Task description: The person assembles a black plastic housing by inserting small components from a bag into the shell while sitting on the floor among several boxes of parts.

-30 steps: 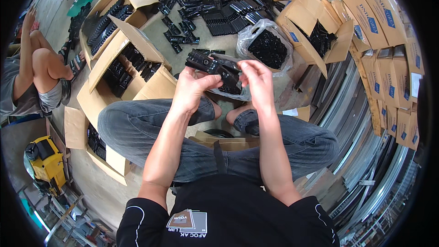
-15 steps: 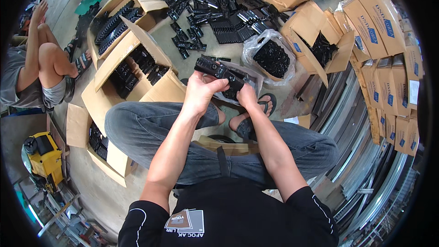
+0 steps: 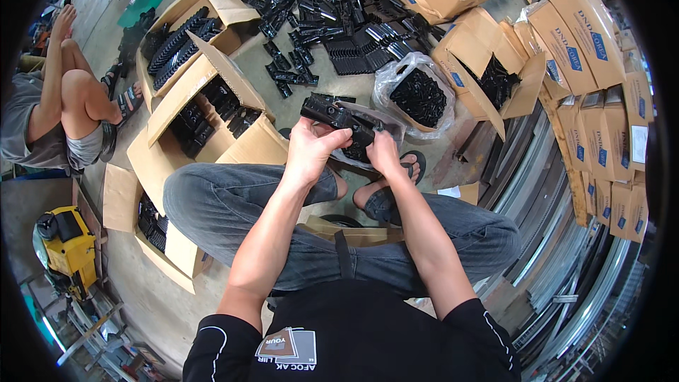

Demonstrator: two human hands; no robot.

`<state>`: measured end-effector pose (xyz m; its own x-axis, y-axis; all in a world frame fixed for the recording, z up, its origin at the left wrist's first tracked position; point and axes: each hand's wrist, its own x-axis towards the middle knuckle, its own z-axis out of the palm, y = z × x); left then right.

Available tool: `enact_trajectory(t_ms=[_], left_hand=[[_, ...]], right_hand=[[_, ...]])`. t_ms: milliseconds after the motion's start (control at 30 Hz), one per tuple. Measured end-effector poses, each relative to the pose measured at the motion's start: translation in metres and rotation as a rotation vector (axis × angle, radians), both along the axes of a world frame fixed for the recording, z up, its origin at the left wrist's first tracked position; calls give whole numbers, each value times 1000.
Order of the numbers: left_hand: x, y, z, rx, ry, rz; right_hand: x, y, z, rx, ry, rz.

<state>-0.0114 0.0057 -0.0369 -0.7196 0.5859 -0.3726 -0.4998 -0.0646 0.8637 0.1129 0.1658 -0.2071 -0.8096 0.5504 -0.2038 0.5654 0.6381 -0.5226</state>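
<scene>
In front of my knees, my left hand grips a glossy black metal bracket from below, thumb lying along its near side. The piece is long and channel-shaped, with round holes, and slants down to the right. Closed at its right end is my right hand, with the fingers curled; whether it holds the same bracket or a small part against it is hidden. Just beneath my hands is a plastic-lined container with dark contents. Beyond it stands a clear plastic bag full of small black parts.
Open cardboard boxes of black parts stand at my left. A heap of black brackets covers the floor ahead. Stacked cartons and long metal profiles line the right. Another person sits at left, near a yellow machine.
Both hands keep their hold on the bracket, which has shifted only slightly. The other person's raised hand has moved a little.
</scene>
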Motion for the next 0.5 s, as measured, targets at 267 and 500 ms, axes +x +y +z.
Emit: enact_trajectory(t_ms=[267,500], left_hand=[[-3,-1,6,-91,59,53],[-3,-1,4,-73,68,81]], right_hand=[[-29,39,78,-913,505,-405],[-38,14,137,-1434,724,-353]])
